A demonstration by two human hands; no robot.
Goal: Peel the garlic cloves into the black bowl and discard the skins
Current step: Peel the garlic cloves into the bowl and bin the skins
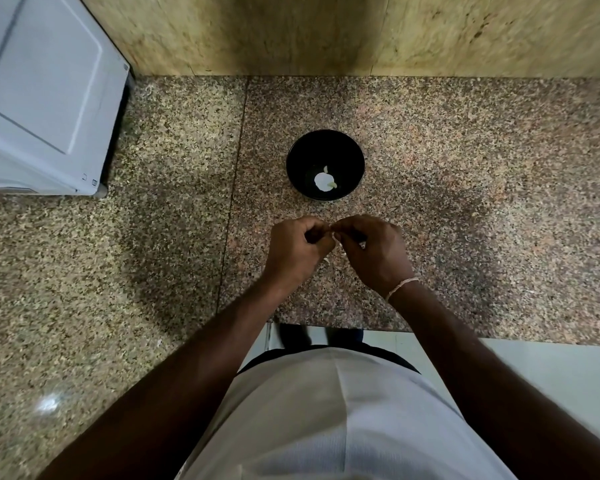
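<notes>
Head view, looking straight down at a speckled stone surface (pixel 447 168).

Black bowl (pixel 347 150) sits just past centre, toward 12 o'clock from the hands and clear of them. Inside it, at the near side of the bottom, pale garlic (pixel 324 180): one rounded white piece and what looks like a smaller bit at its 2 o'clock. Cannot tell whether this is one clove or two, or whether all skin is off.

Left hand (pixel 297 251) and right hand (pixel 373 252) meet knuckle to knuckle above the surface, at 6 o'clock from the bowl. Each grip is closed tight, fingers curled in, pinching at a clove (pixel 334 234) held between them. Only slivers of white show at the join, so the clove itself is mostly hidden. A thin pale scrap of skin (pixel 326 260) shows below the left thumb; cannot tell if it hangs from the clove or lies on the surface.

A thread band (pixel 400 287) is on the right wrist. A white appliance (pixel 45 98) stands at 10 o'clock, well apart from the work.

Judgement on progress: partway. At least one peeled piece is in the bowl; one clove is being stripped in hand. No heap of unpeeled cloves and no pile of skins is visible, so how many remain cannot be told. Discarding the skins looks not yet done.
</notes>
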